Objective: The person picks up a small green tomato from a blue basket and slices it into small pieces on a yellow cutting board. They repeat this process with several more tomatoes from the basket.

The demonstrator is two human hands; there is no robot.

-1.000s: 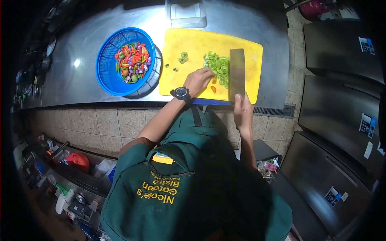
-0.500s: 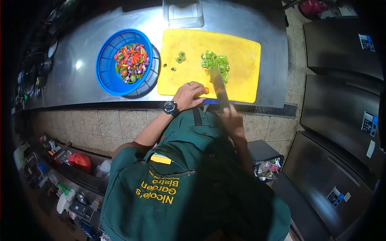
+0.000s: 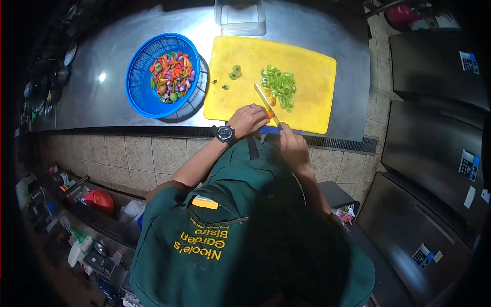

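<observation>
My left hand (image 3: 248,121), with a dark watch at the wrist, is closed on an orange vegetable piece (image 3: 269,114) at the near edge of the yellow cutting board (image 3: 240,51). My right hand (image 3: 293,146) grips the handle of a knife (image 3: 264,96). Its blade slants up and left over the board, right beside my left fingertips and touching or just above the orange piece. Past the blade, sliced green pepper rings (image 3: 281,87) lie in a pile with a few orange slices at its near side. Green stem ends (image 3: 235,72) lie farther left.
A blue basket (image 3: 134,82) of red and green chilies, shallots and other small vegetables stands left of the board. A clear plastic container (image 3: 240,23) sits behind it on the steel table (image 3: 92,97). Dark steel cabinets (image 3: 434,138) stand at right.
My right hand has brought the knife left, from beside the green pile to the orange piece, and its blade now shows nearly edge-on. My left hand keeps its hold.
</observation>
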